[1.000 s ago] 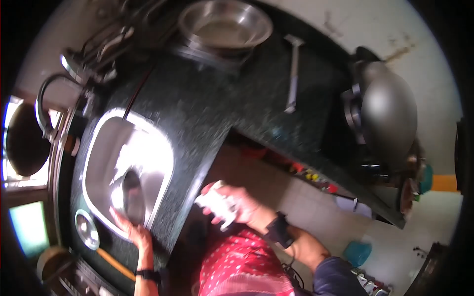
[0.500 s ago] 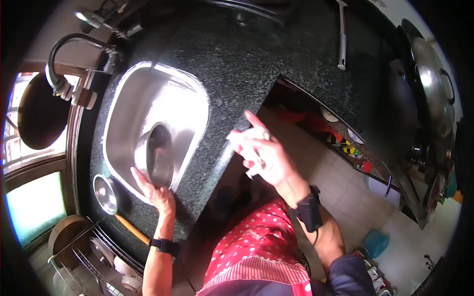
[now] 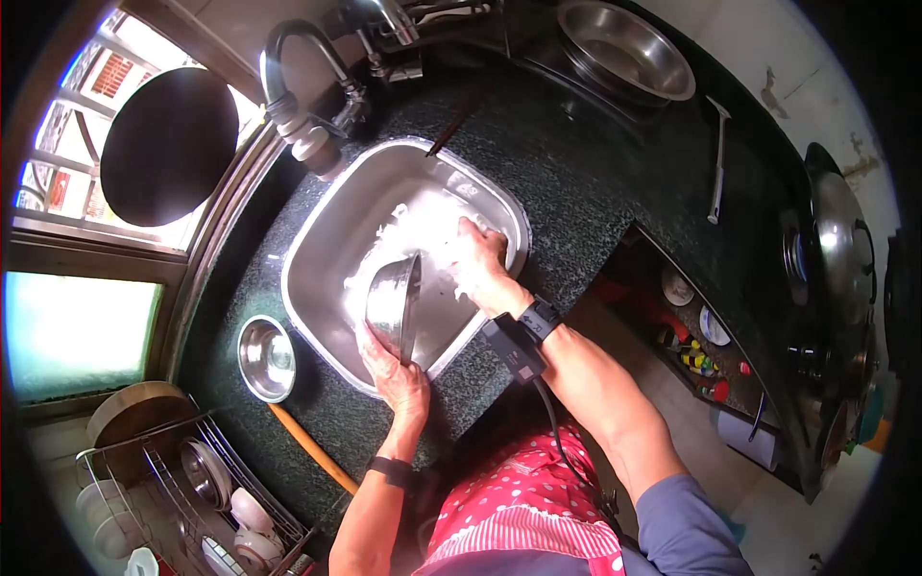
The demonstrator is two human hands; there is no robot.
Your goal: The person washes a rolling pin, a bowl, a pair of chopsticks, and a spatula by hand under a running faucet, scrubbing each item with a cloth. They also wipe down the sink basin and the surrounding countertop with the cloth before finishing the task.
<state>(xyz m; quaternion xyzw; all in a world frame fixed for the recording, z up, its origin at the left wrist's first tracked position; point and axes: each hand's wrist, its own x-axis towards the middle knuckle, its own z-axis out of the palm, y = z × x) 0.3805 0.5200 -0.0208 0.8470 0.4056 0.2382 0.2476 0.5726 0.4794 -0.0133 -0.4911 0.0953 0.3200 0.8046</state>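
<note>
Starting by the counter's near left corner, I have the rack with cups and plates in it, then a small bowl just beside the sink's left edge. Inside the sink, toward its near edge, the bowl is tipped on its side, mouth facing right, my left hand's fingers clamped on its near end. It looks like thin steel: light, stiff, probably slippery if wet, so best gripped by the rim. White scraps lie beyond it, soft-looking and easily squashed. My right hand is inside the sink's right edge, fingers bent; whether they pinch any scraps I cannot tell. A basin stands toward the counter's far edge.
</note>
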